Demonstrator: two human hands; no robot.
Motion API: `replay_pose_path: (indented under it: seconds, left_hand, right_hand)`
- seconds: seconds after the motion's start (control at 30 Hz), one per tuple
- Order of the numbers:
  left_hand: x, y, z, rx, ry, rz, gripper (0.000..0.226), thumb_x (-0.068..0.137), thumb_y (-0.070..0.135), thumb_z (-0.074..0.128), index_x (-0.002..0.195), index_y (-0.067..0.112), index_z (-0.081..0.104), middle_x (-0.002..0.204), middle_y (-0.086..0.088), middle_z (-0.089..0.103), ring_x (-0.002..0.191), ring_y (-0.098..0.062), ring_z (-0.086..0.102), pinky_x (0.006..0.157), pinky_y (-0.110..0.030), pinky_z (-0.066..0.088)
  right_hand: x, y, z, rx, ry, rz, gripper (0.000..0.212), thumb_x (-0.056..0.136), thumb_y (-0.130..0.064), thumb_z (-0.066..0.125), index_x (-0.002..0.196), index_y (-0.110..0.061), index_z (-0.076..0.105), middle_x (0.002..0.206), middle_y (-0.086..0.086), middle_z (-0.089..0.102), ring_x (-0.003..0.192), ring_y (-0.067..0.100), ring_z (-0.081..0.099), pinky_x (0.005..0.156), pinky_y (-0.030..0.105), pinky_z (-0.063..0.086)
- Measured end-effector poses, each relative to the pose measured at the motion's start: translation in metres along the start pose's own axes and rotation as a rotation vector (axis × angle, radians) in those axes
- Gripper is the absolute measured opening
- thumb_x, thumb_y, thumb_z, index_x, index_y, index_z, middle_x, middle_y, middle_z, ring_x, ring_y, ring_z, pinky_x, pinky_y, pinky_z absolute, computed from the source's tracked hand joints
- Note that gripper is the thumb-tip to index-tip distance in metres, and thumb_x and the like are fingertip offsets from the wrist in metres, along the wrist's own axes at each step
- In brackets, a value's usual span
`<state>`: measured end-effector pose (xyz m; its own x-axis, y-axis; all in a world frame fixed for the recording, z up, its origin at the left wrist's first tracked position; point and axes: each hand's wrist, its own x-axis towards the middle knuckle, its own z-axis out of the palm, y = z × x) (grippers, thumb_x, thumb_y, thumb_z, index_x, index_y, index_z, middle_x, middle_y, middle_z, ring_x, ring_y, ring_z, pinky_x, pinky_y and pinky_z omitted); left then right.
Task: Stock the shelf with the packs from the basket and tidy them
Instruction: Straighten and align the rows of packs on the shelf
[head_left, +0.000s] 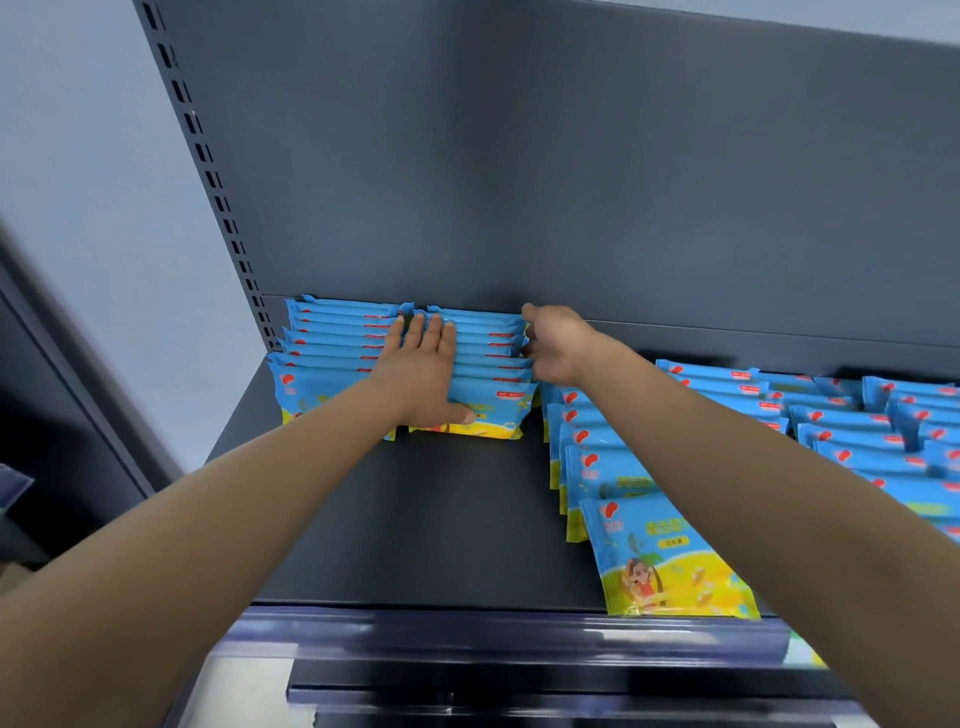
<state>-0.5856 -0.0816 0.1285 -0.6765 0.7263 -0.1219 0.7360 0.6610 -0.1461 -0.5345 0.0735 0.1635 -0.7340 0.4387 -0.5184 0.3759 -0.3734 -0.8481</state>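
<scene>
Blue and yellow packs stand in rows on a dark grey shelf (415, 519). My left hand (423, 371) lies flat with spread fingers on the tops of the second row of packs (491, 364), its thumb on the front pack. My right hand (553, 345) is curled against the right end of that same row, at the back of the shelf. The far-left row of packs (327, 343) stands beside it, touching the upright. No basket is in view.
More rows of the same packs (831, 415) fill the right side of the shelf, with one row (670, 556) reaching the front edge. The shelf's back panel (571, 182) rises behind. A perforated upright (208, 171) bounds the left side.
</scene>
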Motion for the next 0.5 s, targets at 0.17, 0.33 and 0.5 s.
replay_pose_path:
  seconds: [0.17,0.33,0.5]
  left_hand:
    - [0.000,-0.002,-0.005,0.007,-0.009,0.016,0.109,0.079,0.070,0.046,0.149,0.005,-0.008,0.158,-0.016,-0.007,0.146,-0.033,-0.007,0.120,-0.046,-0.004]
    - [0.001,0.000,-0.003,-0.009,0.000,0.012,0.104,0.082,0.067,0.044,0.149,0.006,-0.006,0.158,-0.016,-0.006,0.146,-0.033,-0.007,0.120,-0.045,-0.005]
    - [0.002,0.000,-0.008,0.013,-0.016,0.007,0.104,0.080,0.072,0.039,0.149,0.007,-0.003,0.158,-0.015,-0.003,0.146,-0.032,-0.006,0.118,-0.050,-0.009]
  right_hand:
    - [0.001,0.002,0.005,0.063,0.035,-0.046,0.021,0.100,-0.022,0.040,0.111,-0.006,0.049,0.107,0.016,0.061,0.099,0.032,0.064,0.084,0.048,0.054]
    - [-0.004,-0.008,0.002,-0.065,0.134,-0.065,0.020,0.096,-0.010,0.037,0.099,-0.003,0.055,0.107,0.015,0.062,0.097,0.030,0.064,0.078,0.038,0.055]
    - [-0.012,-0.013,-0.004,-0.208,0.129,-0.041,0.042,0.100,-0.011,0.031,0.139,0.004,0.034,0.145,0.018,0.040,0.132,0.033,0.042,0.104,0.041,0.040]
